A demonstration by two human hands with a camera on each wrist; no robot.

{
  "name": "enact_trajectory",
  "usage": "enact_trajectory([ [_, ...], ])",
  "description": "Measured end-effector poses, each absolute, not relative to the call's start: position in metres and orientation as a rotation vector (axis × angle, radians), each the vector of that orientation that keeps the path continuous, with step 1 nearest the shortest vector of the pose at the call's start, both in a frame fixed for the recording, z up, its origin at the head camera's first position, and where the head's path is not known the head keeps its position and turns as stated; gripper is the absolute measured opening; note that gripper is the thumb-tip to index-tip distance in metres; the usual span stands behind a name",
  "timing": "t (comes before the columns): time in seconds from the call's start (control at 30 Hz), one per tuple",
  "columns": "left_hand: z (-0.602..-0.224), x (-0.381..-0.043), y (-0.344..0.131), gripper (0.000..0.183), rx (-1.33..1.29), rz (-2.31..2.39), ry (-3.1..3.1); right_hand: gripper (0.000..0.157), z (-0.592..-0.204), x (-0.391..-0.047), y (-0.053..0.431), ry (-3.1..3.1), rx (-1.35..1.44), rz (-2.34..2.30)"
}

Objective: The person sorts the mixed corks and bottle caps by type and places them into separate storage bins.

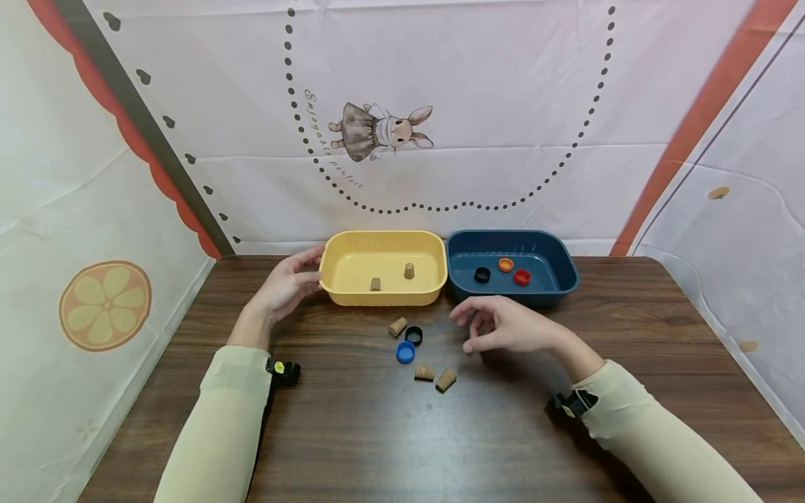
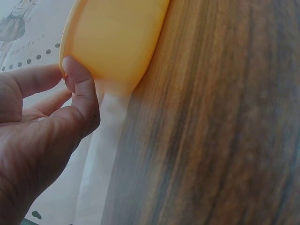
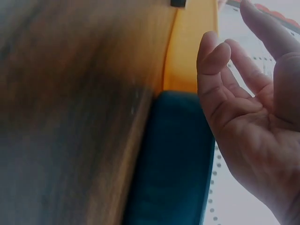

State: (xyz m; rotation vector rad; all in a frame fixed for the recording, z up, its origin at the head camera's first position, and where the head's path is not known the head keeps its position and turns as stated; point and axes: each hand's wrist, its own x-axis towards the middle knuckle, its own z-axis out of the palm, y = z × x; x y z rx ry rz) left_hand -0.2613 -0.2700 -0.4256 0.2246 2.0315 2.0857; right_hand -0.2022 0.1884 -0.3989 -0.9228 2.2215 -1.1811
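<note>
My left hand holds the left end of a yellow plastic tub, its thumb and fingers at the rim in the left wrist view. Two corks stand inside the tub: one cork near the front wall, another cork farther right. In front of the blue tub, my right hand hovers over the table with loosely bent fingers and nothing between them. To its left lie a cork, a black bottle cap and a blue cap. Nearer me are two more corks.
The blue tub stands beside the yellow one and contains a black cap, an orange cap and a red cap. Both tubs are at the back of the wooden table, against a printed cloth.
</note>
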Motion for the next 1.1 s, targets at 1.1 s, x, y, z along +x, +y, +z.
enact_trajectory([
  [1.1, -0.427, -0.262, -0.27, 0.066, 0.247, 2.096, 2.023, 0.026, -0.414, -0.185, 0.153, 2.087, -1.098, -0.873],
])
